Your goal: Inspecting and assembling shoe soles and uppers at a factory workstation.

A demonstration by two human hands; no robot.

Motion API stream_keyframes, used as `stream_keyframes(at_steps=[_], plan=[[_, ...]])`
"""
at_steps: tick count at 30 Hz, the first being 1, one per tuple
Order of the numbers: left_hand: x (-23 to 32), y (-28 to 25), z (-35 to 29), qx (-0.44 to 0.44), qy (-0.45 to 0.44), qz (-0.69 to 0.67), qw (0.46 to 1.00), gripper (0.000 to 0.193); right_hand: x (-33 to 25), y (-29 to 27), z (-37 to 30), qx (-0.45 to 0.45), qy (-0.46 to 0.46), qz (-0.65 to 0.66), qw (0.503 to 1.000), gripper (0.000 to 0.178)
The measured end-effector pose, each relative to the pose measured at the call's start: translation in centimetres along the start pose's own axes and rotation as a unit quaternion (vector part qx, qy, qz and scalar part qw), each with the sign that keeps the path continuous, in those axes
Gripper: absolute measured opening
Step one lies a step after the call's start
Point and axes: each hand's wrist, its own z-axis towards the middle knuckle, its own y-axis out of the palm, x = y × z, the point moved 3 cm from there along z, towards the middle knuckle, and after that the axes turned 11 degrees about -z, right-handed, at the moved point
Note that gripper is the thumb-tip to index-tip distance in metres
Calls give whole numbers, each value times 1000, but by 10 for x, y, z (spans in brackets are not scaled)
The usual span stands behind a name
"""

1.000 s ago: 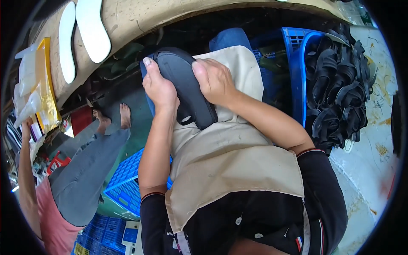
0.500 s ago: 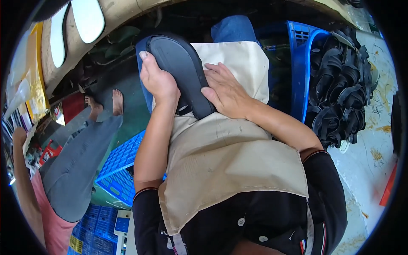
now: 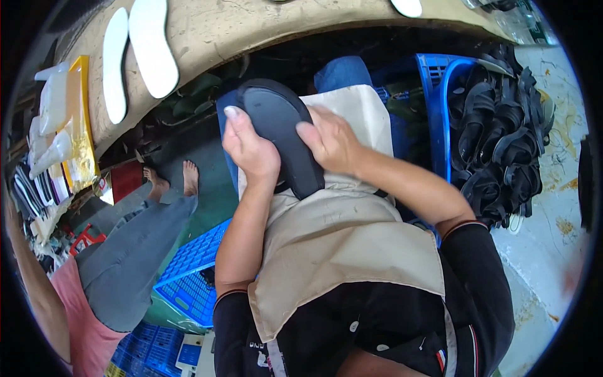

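A black sandal [image 3: 279, 113], its smooth footbed facing up, rests over my apron-covered lap with the toe pointing away from me. My left hand [image 3: 252, 149] is wrapped round its left side, thumb up along the edge. On the opposite edge, my right hand [image 3: 334, 141] grips with the thumb on top, and its other fingers are partly hidden and a little blurred. The sandal's underside and most of its upper cannot be seen. Beneath it lies my beige apron [image 3: 339, 239].
On the right a blue basket [image 3: 443, 119] is heaped with black sandals [image 3: 499, 135]. White insoles [image 3: 152, 50] lie on the tan workbench [image 3: 207, 38] ahead. Another blue crate [image 3: 191, 270] stands at lower left, near a barefoot person in grey trousers [image 3: 135, 264].
My right hand has shifted from lying spread against the sandal's side to closing round its edge. More of the workbench and insoles shows, as the view has moved.
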Motion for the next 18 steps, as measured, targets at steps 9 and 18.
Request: stream_keyframes(at_steps=[9, 18], plan=[[19, 10, -4, -81, 28, -39, 996, 49, -30, -52, 27, 59, -140, -9, 988, 78], [50, 16, -21, -96, 24, -139, 985, 44, -66, -82, 50, -183, -266, -102, 941, 54]])
